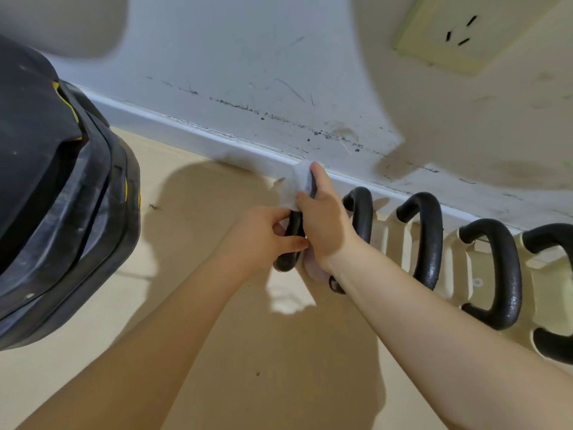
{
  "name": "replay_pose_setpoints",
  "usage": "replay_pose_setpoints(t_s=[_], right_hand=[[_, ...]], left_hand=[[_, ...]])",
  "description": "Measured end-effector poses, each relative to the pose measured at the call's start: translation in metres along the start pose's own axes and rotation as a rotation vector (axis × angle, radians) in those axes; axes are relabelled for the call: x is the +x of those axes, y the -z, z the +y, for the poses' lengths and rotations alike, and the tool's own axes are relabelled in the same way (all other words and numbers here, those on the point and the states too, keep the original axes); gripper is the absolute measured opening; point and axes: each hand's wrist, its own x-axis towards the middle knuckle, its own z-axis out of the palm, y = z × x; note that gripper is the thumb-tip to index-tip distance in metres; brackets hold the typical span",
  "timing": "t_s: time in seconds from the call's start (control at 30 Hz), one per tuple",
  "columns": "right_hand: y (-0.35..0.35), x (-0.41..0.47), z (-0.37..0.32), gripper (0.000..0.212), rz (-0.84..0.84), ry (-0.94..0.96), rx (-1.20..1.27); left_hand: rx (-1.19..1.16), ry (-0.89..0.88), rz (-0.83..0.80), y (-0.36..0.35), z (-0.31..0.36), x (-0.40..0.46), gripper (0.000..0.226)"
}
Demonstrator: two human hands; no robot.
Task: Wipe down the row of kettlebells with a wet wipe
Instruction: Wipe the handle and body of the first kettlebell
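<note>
A row of kettlebells with black handles stands along the wall on a cream rack [393, 243]. My left hand [263, 234] grips the near part of the leftmost kettlebell's handle [290, 246]. My right hand [322, 221] presses a white wet wipe [294, 184] around the far part of that same handle. The body of this kettlebell is hidden under my hands. To the right stand the second handle [361, 212], the third handle [429, 240], and the fourth handle [499, 274], all untouched.
A fifth handle [555, 240] is cut off at the right edge. A large black padded piece of gym equipment [62, 197] fills the left side. A scuffed white wall and baseboard [198, 131] run behind the row. A wall socket [459, 29] sits upper right. The floor [217, 367] is tan.
</note>
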Motion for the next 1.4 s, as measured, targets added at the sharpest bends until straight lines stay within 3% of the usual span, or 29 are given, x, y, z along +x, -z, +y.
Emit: replay_pose_setpoints(t_s=[0.1,0.23,0.33,0.4,0.57,0.7,0.93,1.0,1.1,1.17,1.27,1.4], right_hand=[[0.003,0.011,-0.018,0.045,0.017,-0.012,-0.13],[0.009,0.016,-0.038,0.028,0.012,-0.203,0.183],[0.014,-0.007,-0.022,0.044,-0.036,-0.236,0.301],[0.01,-0.016,-0.013,0.056,-0.05,-0.219,0.217],[0.002,0.013,-0.027,0.031,0.046,-0.147,0.107],[0.006,-0.004,-0.027,0.038,0.013,-0.252,0.166],[0.013,0.009,-0.034,0.031,0.035,-0.241,0.182],[0.011,0.006,-0.034,0.024,0.01,-0.116,0.052],[0.018,0.009,-0.025,0.023,-0.094,0.193,-0.469],[0.028,0.018,-0.034,0.024,-0.177,0.256,-0.706],[0.033,0.03,-0.051,0.023,-0.248,0.228,-0.843],[0.021,0.025,-0.051,0.035,-0.456,0.514,-1.297]], left_hand=[[0.119,-0.008,-0.008,0.0,0.005,0.0,0.022],[0.153,0.0,-0.028,-0.001,0.008,-0.001,0.011],[0.139,0.001,-0.036,-0.001,0.006,-0.001,0.011],[0.15,0.007,-0.051,-0.001,0.005,0.0,0.011],[0.143,0.003,-0.069,0.001,0.007,0.0,0.011],[0.15,0.023,-0.077,0.002,0.008,0.0,0.02],[0.231,0.026,-0.081,0.002,0.01,0.0,0.015],[0.242,0.028,-0.09,0.002,0.009,0.001,0.015],[0.25,0.029,-0.098,0.002,0.008,0.002,0.016],[0.265,0.016,-0.091,0.002,0.007,0.001,0.016],[0.264,0.018,-0.081,0.003,0.005,0.001,0.019],[0.287,0.031,-0.068,0.004,0.002,0.003,0.019]])
